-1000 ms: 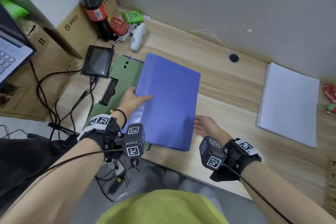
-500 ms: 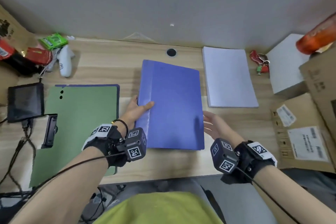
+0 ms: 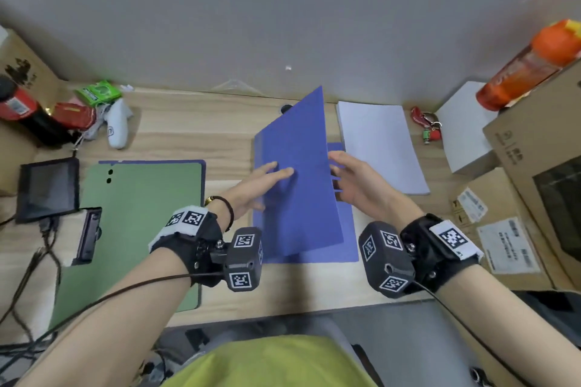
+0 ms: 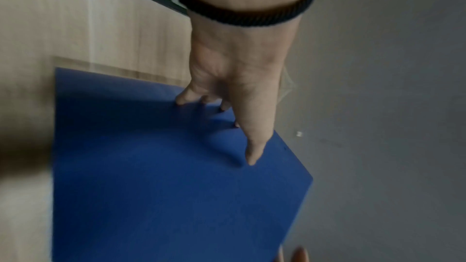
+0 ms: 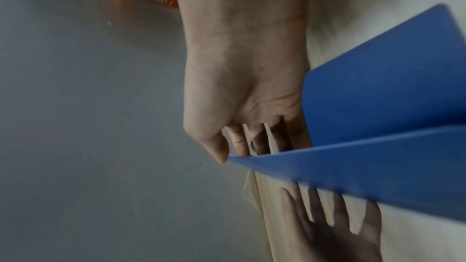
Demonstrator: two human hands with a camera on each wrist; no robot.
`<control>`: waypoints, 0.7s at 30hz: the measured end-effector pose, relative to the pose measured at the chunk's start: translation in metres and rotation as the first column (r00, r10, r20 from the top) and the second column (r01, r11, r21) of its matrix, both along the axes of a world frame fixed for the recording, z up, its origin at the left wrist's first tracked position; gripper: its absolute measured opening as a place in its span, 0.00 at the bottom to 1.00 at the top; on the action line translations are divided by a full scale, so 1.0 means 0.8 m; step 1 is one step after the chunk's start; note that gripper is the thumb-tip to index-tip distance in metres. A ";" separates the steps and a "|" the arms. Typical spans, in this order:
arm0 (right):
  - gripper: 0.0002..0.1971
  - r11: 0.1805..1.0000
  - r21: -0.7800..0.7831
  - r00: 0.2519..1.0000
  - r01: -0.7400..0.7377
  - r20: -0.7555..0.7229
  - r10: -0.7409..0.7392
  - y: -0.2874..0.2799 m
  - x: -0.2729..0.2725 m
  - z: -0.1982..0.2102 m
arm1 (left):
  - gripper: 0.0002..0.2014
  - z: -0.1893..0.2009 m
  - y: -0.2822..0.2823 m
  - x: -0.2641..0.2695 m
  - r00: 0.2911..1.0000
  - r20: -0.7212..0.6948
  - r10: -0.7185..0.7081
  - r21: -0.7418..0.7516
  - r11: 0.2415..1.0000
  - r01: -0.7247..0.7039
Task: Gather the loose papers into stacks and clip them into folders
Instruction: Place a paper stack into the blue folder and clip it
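You are mid-way through opening the blue folder (image 3: 298, 173) at the centre of the wooden desk (image 3: 188, 132): its front cover stands raised off the back leaf, which lies flat on the wood. Your left hand (image 3: 261, 185) lies against the outer face of the lifted cover with fingers straight and spread, steadying rather than gripping; the left wrist view shows the fingertips resting on the blue surface. Your right hand (image 3: 352, 185) meets the cover's free edge, its fingers slipped behind the sheet and the thumb at the rim, a loose hold on the edge rather than a tight pinch, as the right wrist view suggests. The stack of white paper (image 3: 380, 148) sits squared just right of the folder, untouched and not yet inside it. To the left lies a green folder (image 3: 141, 223), closed and flat with a black clip (image 3: 89, 234) at its near left edge; whether it already holds paper cannot be told. By this evidence the job looks early for this folder: the sheets appear gathered, but loading and clipping them into the blue folder remain.
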State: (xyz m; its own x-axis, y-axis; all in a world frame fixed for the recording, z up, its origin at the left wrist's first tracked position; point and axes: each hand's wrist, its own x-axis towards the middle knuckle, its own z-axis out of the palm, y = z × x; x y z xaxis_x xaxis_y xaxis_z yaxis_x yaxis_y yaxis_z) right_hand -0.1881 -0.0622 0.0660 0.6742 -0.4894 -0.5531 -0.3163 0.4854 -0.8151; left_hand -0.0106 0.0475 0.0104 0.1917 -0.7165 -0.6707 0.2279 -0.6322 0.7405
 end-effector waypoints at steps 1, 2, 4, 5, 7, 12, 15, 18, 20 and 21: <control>0.17 0.999 -0.009 0.999 -0.046 0.021 0.046 0.007 0.014 0.008 | 0.38 0.017 0.002 0.002 0.999 -0.051 -0.005 -0.038 0.999 0.003; 0.17 0.996 -0.015 0.995 -0.090 0.037 0.090 0.013 0.028 0.013 | 0.37 0.032 0.005 0.006 0.996 -0.086 -0.006 -0.078 0.997 -0.001; 0.16 0.985 -0.040 0.984 -0.168 0.054 0.170 0.027 0.060 0.018 | 0.36 0.055 0.010 0.018 0.995 -0.101 -0.021 -0.156 0.988 0.005; 0.17 0.980 -0.051 0.980 -0.191 0.053 0.194 0.036 0.075 0.019 | 0.34 0.064 0.015 0.025 0.998 -0.067 -0.020 -0.178 0.984 0.008; 0.19 0.975 -0.055 0.974 -0.217 0.045 0.220 0.052 0.106 0.018 | 0.24 0.075 0.028 0.040 0.999 0.029 0.042 -0.179 0.983 -0.036; 0.15 0.944 0.003 0.944 -0.330 0.026 0.330 0.077 0.146 -0.012 | 0.14 0.059 0.080 0.092 0.950 0.123 0.286 -0.135 0.954 -0.269; 0.14 0.947 0.038 0.947 -0.319 -0.033 0.321 0.077 0.144 -0.042 | 0.14 0.040 0.114 0.122 0.906 0.220 0.362 -0.119 0.932 -0.344; 0.12 0.964 0.041 0.955 -0.262 -0.135 0.265 0.067 0.122 -0.072 | 0.15 0.021 0.139 0.144 0.824 0.296 0.482 -0.134 0.876 -0.464; 0.12 0.979 0.036 0.955 -0.199 -0.218 0.202 0.055 0.097 -0.092 | 0.17 0.005 0.152 0.157 0.763 0.386 0.518 -0.117 0.848 -0.516; 0.12 0.986 0.023 0.950 -0.168 -0.263 0.168 0.049 0.083 -0.102 | 0.22 -0.004 0.156 0.163 0.728 0.452 0.515 -0.096 0.840 -0.534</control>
